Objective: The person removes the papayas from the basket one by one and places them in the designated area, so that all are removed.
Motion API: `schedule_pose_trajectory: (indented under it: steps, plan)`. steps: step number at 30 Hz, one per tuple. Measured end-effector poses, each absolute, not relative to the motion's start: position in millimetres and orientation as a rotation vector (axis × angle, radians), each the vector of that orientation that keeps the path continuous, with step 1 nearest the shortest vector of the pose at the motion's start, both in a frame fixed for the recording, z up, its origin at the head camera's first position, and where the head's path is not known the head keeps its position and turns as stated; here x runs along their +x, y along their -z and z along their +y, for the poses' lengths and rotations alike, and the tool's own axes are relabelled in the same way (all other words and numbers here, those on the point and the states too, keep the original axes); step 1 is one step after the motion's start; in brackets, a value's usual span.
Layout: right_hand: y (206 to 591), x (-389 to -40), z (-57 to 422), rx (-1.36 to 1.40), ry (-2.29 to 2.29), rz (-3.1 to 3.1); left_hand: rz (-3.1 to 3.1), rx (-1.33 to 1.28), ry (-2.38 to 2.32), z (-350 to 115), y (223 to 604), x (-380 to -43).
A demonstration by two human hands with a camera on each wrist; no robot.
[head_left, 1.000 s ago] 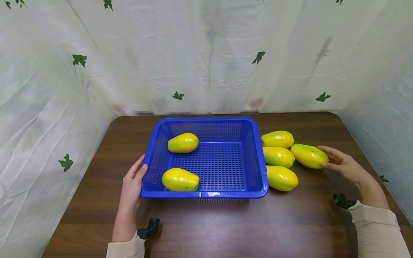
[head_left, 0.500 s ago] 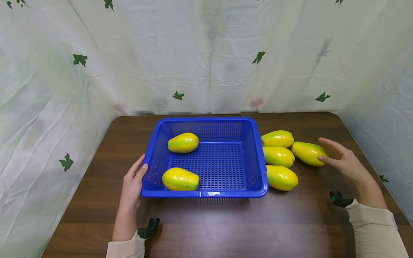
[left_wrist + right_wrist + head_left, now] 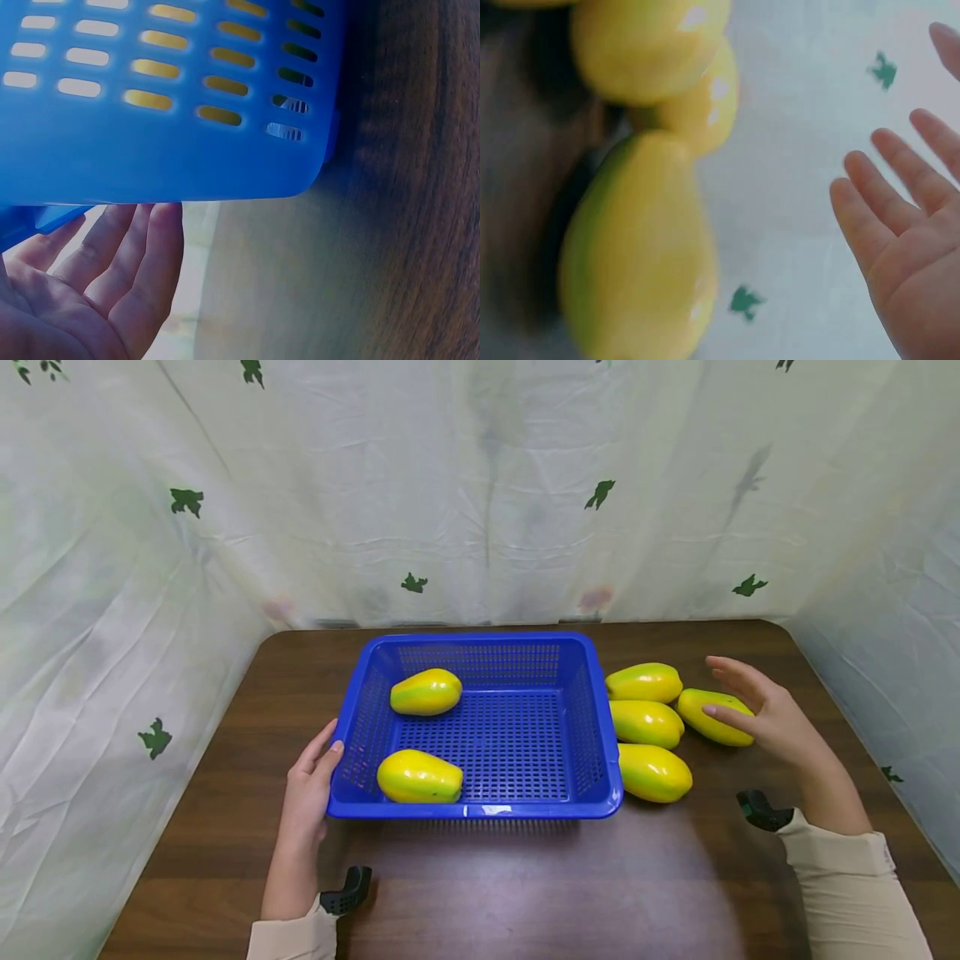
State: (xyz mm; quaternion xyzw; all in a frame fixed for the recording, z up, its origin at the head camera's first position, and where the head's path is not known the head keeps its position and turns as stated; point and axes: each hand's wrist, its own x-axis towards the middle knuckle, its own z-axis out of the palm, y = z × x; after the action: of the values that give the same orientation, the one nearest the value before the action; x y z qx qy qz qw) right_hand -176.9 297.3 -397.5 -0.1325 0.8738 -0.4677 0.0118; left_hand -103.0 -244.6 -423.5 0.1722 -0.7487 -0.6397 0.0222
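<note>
A blue plastic basket (image 3: 491,811) with slotted walls stands mid-table, with two yellow-green papayas inside: one at the back (image 3: 426,692), one at the front (image 3: 420,777). My left hand (image 3: 307,793) grips its left rim, thumb on top and fingers against the outside, as the left wrist view also shows. To the right of the basket, three papayas (image 3: 648,724) lie in a column. Another papaya (image 3: 716,717) lies just right of them. Over that one hovers my right hand (image 3: 776,718), fingers spread and holding nothing; the right wrist view shows its palm (image 3: 930,285) apart from the fruit.
The brown wooden table (image 3: 487,893) has rounded far corners. A pale curtain (image 3: 487,510) with green leaf shapes encloses its back and sides. Black wrist devices (image 3: 763,811) are worn on both forearms.
My right hand has let go of the rightmost papaya, risen and moved left over it. That papaya shifted slightly left and back. The left hand and basket stayed in place.
</note>
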Motion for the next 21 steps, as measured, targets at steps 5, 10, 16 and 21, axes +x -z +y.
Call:
schedule_pose_trajectory:
  steps: [5,10,16,21]
  plan:
    - [385,-179,274,-0.529,1.460,2.718,-2.291,0.543,2.009,-244,423,-103]
    - [375,-185,252,-0.687,1.435,2.702,-2.299,0.544,2.009,-244,423,-102]
    - [366,-194,228,-0.859,1.437,2.623,-2.313,0.541,2.001,-244,422,-102]
    - [360,-201,207,-0.955,1.464,2.545,-2.303,0.530,2.012,-244,421,-102]
